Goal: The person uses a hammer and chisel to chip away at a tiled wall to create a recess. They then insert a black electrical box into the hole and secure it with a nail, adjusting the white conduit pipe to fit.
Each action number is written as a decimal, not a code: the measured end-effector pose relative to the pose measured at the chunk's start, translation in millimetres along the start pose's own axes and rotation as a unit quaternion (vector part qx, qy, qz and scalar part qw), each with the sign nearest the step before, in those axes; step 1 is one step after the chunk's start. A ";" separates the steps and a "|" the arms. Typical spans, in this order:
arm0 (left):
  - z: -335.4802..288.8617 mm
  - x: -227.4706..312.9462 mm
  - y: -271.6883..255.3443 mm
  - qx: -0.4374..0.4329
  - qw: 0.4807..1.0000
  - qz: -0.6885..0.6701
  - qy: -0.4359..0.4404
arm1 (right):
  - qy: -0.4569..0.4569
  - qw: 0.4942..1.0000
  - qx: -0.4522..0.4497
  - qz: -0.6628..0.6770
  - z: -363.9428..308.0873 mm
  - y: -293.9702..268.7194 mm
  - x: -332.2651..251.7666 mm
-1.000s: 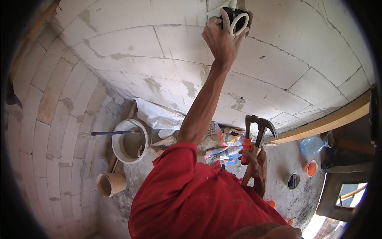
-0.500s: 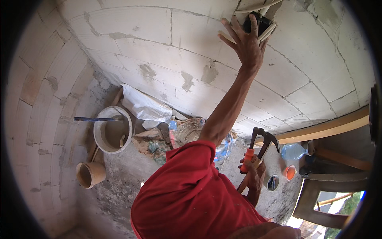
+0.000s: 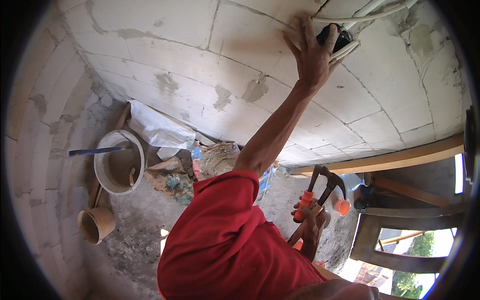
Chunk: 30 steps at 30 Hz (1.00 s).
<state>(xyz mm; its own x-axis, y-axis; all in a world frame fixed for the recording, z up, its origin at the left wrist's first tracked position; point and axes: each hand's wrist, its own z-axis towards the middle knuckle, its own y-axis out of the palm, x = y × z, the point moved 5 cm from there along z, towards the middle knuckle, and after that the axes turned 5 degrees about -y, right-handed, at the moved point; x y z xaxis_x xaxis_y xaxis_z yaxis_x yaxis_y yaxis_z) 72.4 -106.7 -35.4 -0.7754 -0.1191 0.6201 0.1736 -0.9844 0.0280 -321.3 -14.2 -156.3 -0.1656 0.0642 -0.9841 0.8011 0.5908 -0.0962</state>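
My left hand (image 3: 311, 62) lies against the pale block wall with its fingers stretched out. Its thumb reaches over a black electrical box (image 3: 343, 40) set in the wall, beside a loop of white cable (image 3: 346, 51). Lower down, my right hand (image 3: 312, 224) is closed around the handles of two tools, held together upright. One is a claw hammer (image 3: 334, 184) with a dark head. The other looks like a chisel, with a dark shaft and an orange handle (image 3: 305, 204). Part of the right hand's grip is hidden behind the handles.
White conduit (image 3: 368, 9) runs above the box. At left stand a mortar tub (image 3: 99, 167) with a blue-handled tool across it and a smaller bucket (image 3: 106, 220). Sacks and rubble (image 3: 167, 181) line the wall's foot. A wooden beam (image 3: 400, 159) and an orange cup (image 3: 342, 207) are at right.
The view has turned a little, so the tub and bucket sit further left. My left hand stays by the box, its fingers closer together. The right hand still holds both tools.
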 end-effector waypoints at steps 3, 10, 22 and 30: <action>0.1 -6.3 6.5 0.004 1.000 -0.014 0.012 | -0.003 1.000 0.011 -0.002 -4.0 6.9 1.2; -4.1 -17.9 23.5 0.022 0.999 0.008 0.032 | 0.005 0.999 0.033 -0.022 -11.1 26.0 -3.5; 4.8 1.0 -0.6 -0.028 0.998 0.052 0.031 | -0.358 0.919 0.137 0.097 69.3 71.1 -111.7; 4.9 1.7 -1.8 -0.026 0.995 0.083 0.049 | -0.521 0.820 0.236 0.010 208.0 87.7 -226.0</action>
<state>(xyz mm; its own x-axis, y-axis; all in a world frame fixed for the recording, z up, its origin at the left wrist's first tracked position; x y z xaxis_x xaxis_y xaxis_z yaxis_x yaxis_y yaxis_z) 73.7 -104.5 -30.5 -0.7947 -0.2904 0.5331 0.2744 -0.9552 -0.1113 -94.0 -144.1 26.6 0.2354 -0.7977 -0.5552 0.9717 0.2058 0.1163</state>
